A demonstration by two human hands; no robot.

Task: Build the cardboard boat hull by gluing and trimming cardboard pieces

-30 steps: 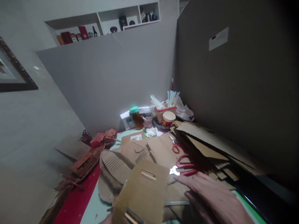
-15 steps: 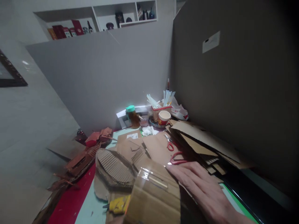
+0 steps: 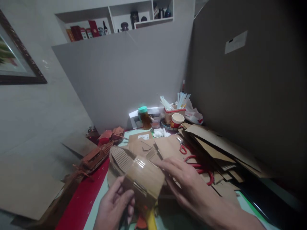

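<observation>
Head view, hands: left hand at lower centre of the frame, fingers curled around the near lower edge of a folded cardboard piece; right hand at lower right, fingers spread and lying loose along the piece's right side, apparently to steady it.

Head view, cardboard piece: lifted off the table at lower centre, tilted toward the camera, glossy tape across its top face; probably held that way so both hands can reach its edges.

Head view, beneath the piece: something yellow and a bit of orange at the bottom edge, too hidden to identify.

Head view, centre: ribbed corrugated shape lying just behind the held piece, flat cardboard offcuts beyond it.

Head view, right of centre: large red scissors lying just beside the right hand, small red scissors farther back, both within easy reach; stacked cardboard sheets leaning toward the right.

Head view, left of centre: reddish-brown model boat set aside on a red mat.

Head view, back of table: jar with green lid, red and white paper cup, box of white sticks, plastic bag, grouped against the grey partition.

Head view, writing: white label on the tall board at upper right, small label on a flat cardboard sheet; print on both too small to read. No brand legible.

Head view, top of frame: wall shelf with red boxes and bottles; framed picture at upper left.
</observation>
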